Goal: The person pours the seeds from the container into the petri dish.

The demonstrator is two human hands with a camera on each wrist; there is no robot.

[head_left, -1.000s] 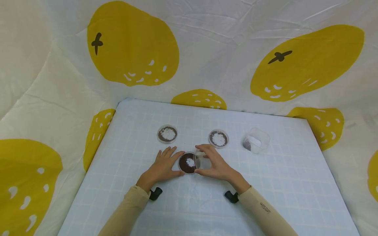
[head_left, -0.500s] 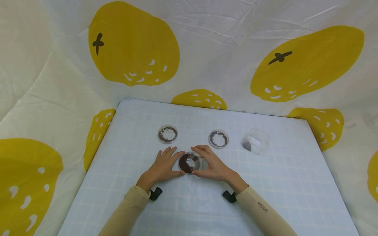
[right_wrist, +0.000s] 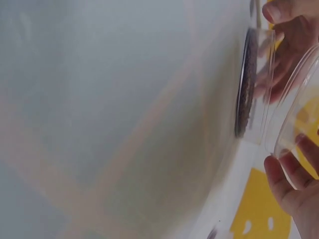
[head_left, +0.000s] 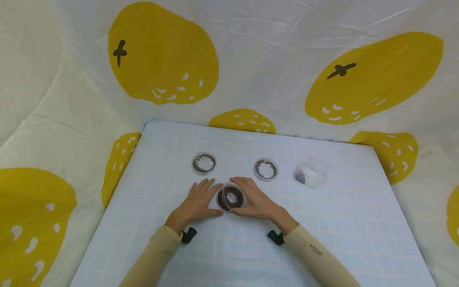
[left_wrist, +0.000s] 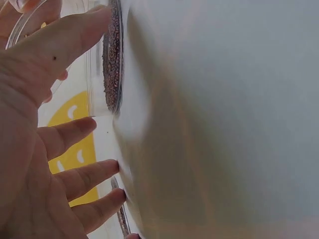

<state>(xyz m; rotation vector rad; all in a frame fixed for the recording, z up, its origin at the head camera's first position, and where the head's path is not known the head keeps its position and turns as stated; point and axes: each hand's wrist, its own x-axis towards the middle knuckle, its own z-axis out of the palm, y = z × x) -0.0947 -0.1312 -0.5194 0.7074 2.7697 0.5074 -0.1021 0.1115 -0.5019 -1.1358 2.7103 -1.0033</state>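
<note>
In the head view, a clear round dish (head_left: 219, 200) of dark brown, soil-like grains with a small white patch stands on the table. My left hand (head_left: 198, 202) lies to its left, fingers spread, thumb and forefinger at the dish's edge. My right hand (head_left: 257, 201) grips a clear round lid (head_left: 238, 192) by its right side, thumb near and fingers far. The lid is tilted and overlaps the dish from the right. The right wrist view shows the lid (right_wrist: 288, 117) slanting beside the dish wall (right_wrist: 259, 114). My left thumb (left_wrist: 75, 40) crosses the dish in the left wrist view.
Two similar dishes, with brown grains and white bits on top, stand behind: a left one (head_left: 203, 163) and a right one (head_left: 265, 169). A clear tub (head_left: 319, 171) with white contents is farther right. A lemon-print cloth (head_left: 251, 59) hangs behind the table (head_left: 161, 135).
My right hand has moved left with the lid, which now overlaps most of the dish. My left hand stays in nearly the same place beside it.
</note>
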